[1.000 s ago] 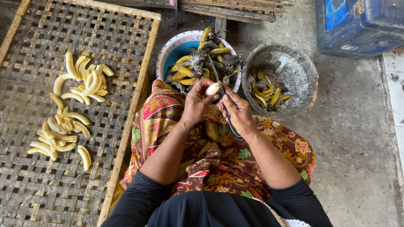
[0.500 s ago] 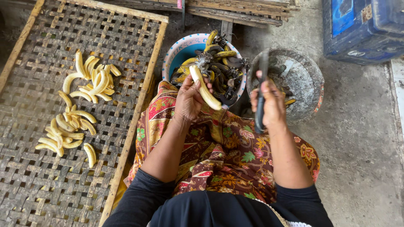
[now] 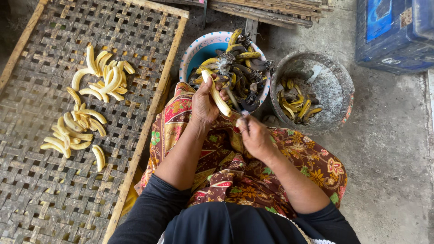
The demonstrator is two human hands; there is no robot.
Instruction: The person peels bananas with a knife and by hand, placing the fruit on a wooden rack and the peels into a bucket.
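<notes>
over the patterned lap, left hand (image 3: 204, 105) fingers curled around peeled banana (image 3: 216, 92), right hand (image 3: 256, 135) fingers clenched on knife (image 3: 233, 100)

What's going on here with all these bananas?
A seated person with a patterned cloth over the lap holds a peeled banana upright in the left hand. The right hand grips a small knife beside it. Ahead, a blue bowl holds unpeeled bananas with dark, blackened skins, and a grey bucket holds what look like peels. On the person's left, a woven bamboo tray carries loose clusters of peeled bananas.
</notes>
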